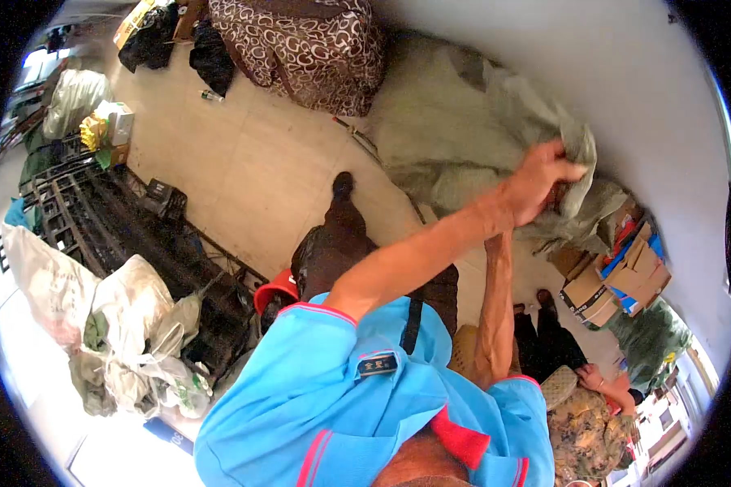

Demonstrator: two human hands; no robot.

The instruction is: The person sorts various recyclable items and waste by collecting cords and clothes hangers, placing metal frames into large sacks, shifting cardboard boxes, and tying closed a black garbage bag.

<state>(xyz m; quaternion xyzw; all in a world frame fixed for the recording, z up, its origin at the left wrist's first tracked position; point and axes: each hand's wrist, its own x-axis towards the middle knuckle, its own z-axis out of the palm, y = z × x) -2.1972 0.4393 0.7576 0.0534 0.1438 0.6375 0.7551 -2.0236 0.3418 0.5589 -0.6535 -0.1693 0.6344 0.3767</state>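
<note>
My left hand (544, 180) is closed on the bunched rim of a large pale green woven sack (447, 114). This arm reaches across from the left. My right forearm (495, 308) rises beneath it, and the left wrist hides most of the right hand, so its fingers cannot be made out. The sack lies spread against the wall, its gathered edge (578, 150) raised at the left hand's fingers.
A brown patterned bundle (309, 53) stands beyond the sack. Cardboard boxes (617, 280) lie at right, near a seated person (585, 422). At left are black metal racks (97, 219), white bags (130, 300) and a red bucket (276, 290).
</note>
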